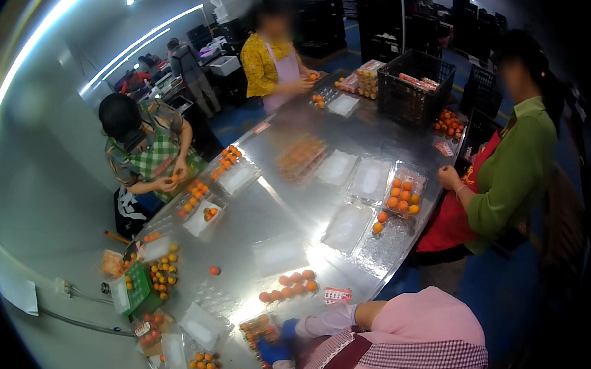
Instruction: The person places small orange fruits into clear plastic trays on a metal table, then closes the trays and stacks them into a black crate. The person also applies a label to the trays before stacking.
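Both my hands wear blue gloves at the table's near edge. My left hand (274, 351) grips the side of a clear plastic fruit pack (260, 329) filled with small orange fruits. Close by its upper right side is my right hand (289, 328), partly blurred, so its hold is unclear. Beyond the pack, round orange fruits (288, 291) sit in two rows in a clear tray. A white pad (280, 254) lies in another clear tray behind them. Red and white printed labels (337, 295) rest to the right. One reddish fruit (214, 270) lies alone on the metal table (228, 227).
Co-workers stand at the far left, far side and right. Near left are a green basket (144, 290), loose fruits (164, 274) and yellow-orange fruits (203, 365). Lined trays (348, 226) and an open fruit pack (403, 194) lie right. A black crate (415, 88) stands far back.
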Tool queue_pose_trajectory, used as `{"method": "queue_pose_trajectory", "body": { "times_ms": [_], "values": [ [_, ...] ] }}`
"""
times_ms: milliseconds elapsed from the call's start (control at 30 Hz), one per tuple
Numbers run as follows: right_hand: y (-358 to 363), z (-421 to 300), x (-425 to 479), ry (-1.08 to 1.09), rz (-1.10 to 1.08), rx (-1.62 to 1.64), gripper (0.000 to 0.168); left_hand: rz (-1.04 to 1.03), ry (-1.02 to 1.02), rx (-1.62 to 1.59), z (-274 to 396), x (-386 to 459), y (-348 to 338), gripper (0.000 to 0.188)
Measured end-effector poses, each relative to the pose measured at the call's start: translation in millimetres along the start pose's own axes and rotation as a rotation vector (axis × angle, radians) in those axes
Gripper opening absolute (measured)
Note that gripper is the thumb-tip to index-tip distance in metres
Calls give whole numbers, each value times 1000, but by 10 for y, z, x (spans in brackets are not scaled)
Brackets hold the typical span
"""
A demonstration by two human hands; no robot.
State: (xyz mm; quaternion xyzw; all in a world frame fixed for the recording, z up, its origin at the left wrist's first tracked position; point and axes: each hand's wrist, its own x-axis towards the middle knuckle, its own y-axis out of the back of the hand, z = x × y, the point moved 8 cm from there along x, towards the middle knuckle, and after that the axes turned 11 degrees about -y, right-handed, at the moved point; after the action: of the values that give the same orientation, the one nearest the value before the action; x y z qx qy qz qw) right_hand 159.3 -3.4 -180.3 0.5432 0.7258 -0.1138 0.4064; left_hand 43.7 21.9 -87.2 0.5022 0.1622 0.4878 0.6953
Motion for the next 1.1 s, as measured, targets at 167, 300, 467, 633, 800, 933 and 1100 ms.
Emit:
{"method": "queue_pose_trajectory", "body": {
  "times_ms": [167, 300, 467, 633, 800, 933, 1100],
  "values": [
    [22, 114, 26, -25, 18, -12, 21, -148, 185, -530, -272, 144, -246, 57],
    [48, 70, -8, -81, 25, 20, 22, -291, 57, -247, -311, 124, -94, 73],
    [178, 64, 33, -75, 114, 104, 29, -190, 3, -61, -16, 155, 66, 75],
    [375, -61, -144, 22, 283, -75, 28, -252, 30, -128, -281, 156, 105, 77],
    [490, -71, -278, 61, 405, -105, 30, -232, 218, -527, -581, 249, 462, 74],
    [440, -45, -231, 76, 345, -52, 30, -146, 310, -722, -641, 197, 501, 77],
    [297, -156, -568, -42, -9, 149, 25, -30, 186, -572, -332, 163, 315, 71]
  ]
}}
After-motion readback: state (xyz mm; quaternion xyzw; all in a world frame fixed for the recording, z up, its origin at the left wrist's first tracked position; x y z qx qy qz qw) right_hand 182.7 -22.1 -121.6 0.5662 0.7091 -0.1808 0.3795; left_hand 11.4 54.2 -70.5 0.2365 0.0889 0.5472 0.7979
